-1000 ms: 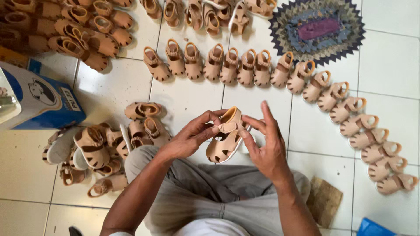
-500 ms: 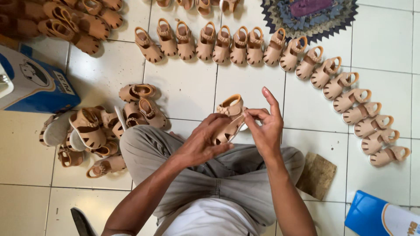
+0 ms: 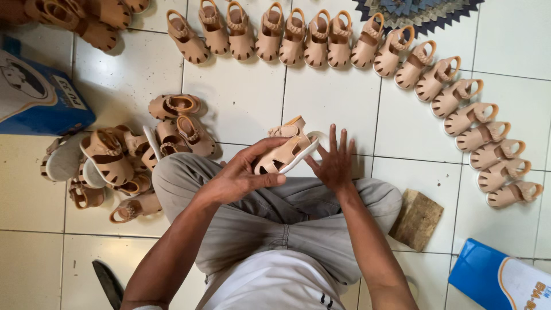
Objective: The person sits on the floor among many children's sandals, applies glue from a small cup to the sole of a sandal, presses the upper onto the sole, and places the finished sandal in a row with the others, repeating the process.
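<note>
White tiled floor [image 3: 241, 97] fills the frame; the person sits on it cross-legged in grey trousers [image 3: 275, 224], lower centre.

A curved row of tan sandals [image 3: 367, 51] runs from the top left-centre across and down the right edge, each standing on its sole, side by side. A loose pile of sandals [image 3: 123, 158] lies at centre left, just beside the person's knee, several tipped on their sides. Blue and white box [image 3: 37, 95] at upper left; a second blue box [image 3: 502, 278] at lower right corner. Patchwork mat [image 3: 419, 11] at the top right. Brown block [image 3: 417, 218] on the floor, touching the trouser leg at right.

Left hand [image 3: 238, 175] at centre: fingers curled and pinching the tan sandal [image 3: 284, 152], which is held above the knees, sole tilted to the right. Right hand [image 3: 333, 163] is just right of it: fingers spread flat, thumb beside the sandal's white sole edge; contact cannot be confirmed.
</note>
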